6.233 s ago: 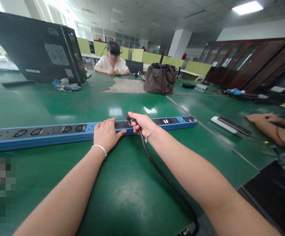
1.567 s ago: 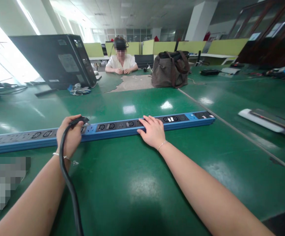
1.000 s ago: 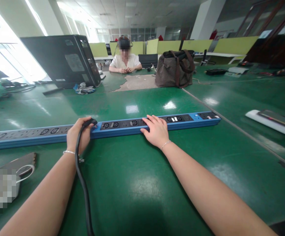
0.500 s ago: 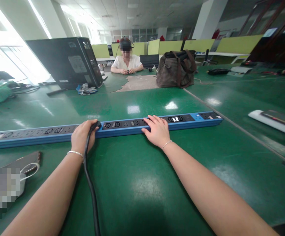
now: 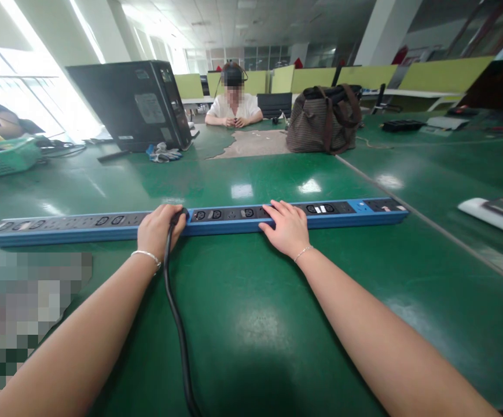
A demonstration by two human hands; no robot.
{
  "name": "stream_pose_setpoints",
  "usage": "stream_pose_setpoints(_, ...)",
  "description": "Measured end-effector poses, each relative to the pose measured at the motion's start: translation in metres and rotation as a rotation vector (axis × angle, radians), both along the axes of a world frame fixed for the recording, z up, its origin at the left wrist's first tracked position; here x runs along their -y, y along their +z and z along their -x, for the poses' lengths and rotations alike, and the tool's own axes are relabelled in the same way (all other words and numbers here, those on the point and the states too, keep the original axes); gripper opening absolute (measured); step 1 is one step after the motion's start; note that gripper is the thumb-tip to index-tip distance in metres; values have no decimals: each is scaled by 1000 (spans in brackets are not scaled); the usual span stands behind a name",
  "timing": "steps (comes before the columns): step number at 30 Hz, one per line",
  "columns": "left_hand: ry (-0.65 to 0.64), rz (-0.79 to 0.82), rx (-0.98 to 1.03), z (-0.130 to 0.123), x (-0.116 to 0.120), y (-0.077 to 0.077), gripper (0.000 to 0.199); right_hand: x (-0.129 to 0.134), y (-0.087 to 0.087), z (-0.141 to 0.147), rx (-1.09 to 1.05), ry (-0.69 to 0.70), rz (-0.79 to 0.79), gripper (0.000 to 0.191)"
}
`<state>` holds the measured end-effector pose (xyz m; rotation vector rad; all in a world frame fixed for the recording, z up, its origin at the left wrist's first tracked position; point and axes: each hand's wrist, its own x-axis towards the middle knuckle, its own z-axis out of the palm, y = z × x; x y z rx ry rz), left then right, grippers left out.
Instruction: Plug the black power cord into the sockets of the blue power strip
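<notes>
A long blue power strip with black socket panels lies across the green table in front of me. My left hand is closed around the end of a thick black power cord, at the strip's middle. That end looks like a black plug or cable entry; my fingers partly hide it. From there the cord hangs toward me down the table. My right hand rests open on the strip farther right, fingers spread over the sockets and thumb along the near side.
A black computer case stands at the back left, with gloves beside it. A green basket sits at far left. A brown bag is at the back. Across the table sits a person. A white-edged device lies right.
The view has shifted a little, so the table items appear farther right and the strip's left end shows. Both hands keep their places on the strip and cord.
</notes>
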<state>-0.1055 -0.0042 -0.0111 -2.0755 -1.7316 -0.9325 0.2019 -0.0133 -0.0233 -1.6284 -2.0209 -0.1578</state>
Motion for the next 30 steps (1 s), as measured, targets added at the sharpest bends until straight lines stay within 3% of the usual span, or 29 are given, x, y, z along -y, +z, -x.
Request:
stream_pose_setpoints(4, 12, 4, 44, -5, -3, 1, 22, -1, -1, -1, 5, -6, -5, 44)
stream_pose_setpoints(10, -74, -20, -8, -1, -4, -5, 22, -3, -4, -2, 25, 2, -30, 44)
stream_pose_setpoints(17, -62, -13, 133, -5, -11, -4, 15, -4, -5, -3, 34, 2, -55, 44)
stream_pose_setpoints(26, -182, -13, 113, 3, -11, -8, 16, -5, -7, -4, 43, 1, -52, 45)
stream_pose_setpoints(30, -159, 2, 130, 3, -13, -4, 14, -7, -8, -4, 54, -4, -52, 46)
